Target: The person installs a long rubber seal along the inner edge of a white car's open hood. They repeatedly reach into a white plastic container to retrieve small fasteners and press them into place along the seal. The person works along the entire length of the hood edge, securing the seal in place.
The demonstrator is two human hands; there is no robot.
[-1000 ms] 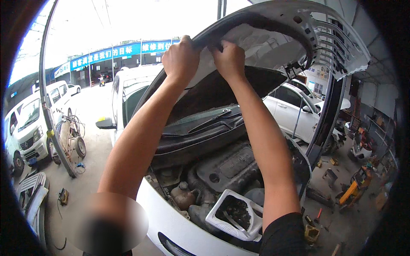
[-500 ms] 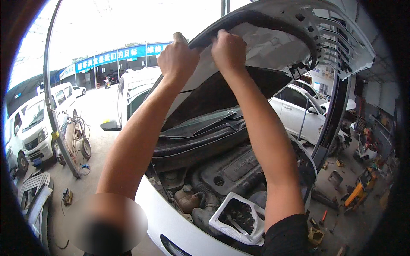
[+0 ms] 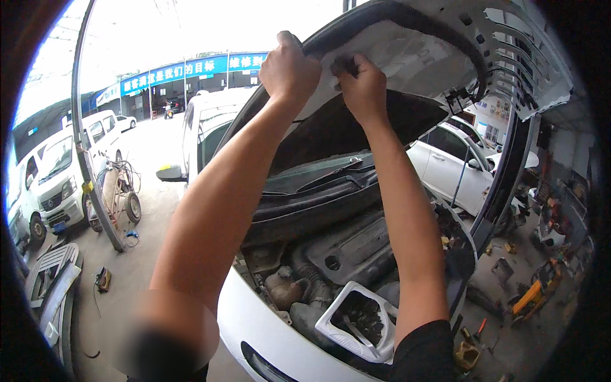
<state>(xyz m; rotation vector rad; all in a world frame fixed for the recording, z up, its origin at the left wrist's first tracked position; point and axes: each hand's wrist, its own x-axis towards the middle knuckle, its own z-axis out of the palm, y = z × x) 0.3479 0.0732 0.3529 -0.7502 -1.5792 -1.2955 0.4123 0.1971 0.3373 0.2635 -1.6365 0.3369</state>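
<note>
Above a white car's engine bay, the raised hood (image 3: 414,51) shows its pale underside and a dark strip along its edge. My left hand (image 3: 289,70) is closed around the hood's left edge. My right hand (image 3: 363,89) is closed just inside that edge against the underside, with its fingertips at a small dark piece that I cannot make out. Below my arms are the dark engine cover (image 3: 347,248), a brownish reservoir (image 3: 283,286) and a white-framed open box (image 3: 353,325) with dark debris in it.
A metal post (image 3: 86,159), white vans (image 3: 57,184) and a wheeled cart (image 3: 121,197) stand at left, near loose body panels (image 3: 51,286) on the floor. At right are a white car (image 3: 439,165), a lift column (image 3: 499,165), yellow-orange equipment (image 3: 534,296) and scattered tools (image 3: 468,337).
Both hands have shifted rightward in the view, the left one also upward. My right hand now sits a little farther in from the hood's edge, with a dark piece showing at its fingers.
</note>
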